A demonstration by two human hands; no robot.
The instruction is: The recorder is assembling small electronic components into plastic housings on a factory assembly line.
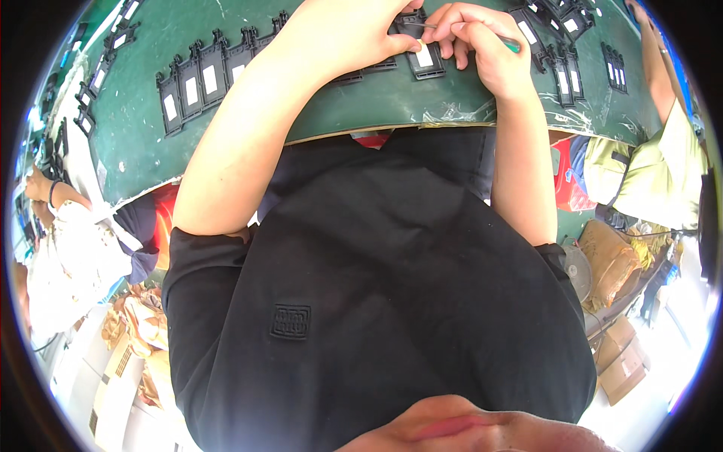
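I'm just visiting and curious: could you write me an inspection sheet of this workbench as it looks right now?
Surface: green table with a taped front edge.
Job's things: black plastic frame with a white label, under both hands; thin green-handled tool.
Clutter: rows of similar black frames at left, more frames at right.
Hands: left hand presses on the frame; right hand holds the tool.
Cables: nothing seen.
Surroundings: co-workers' arms on both sides; cardboard boxes on the floor.

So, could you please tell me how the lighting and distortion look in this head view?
Head view: strong fisheye bending curves the green table edge, and a dark vignette rings the frame; the lower right corner is washed out by glare; the left hand and right hand by the black frame part are evenly lit and fairly sharp.
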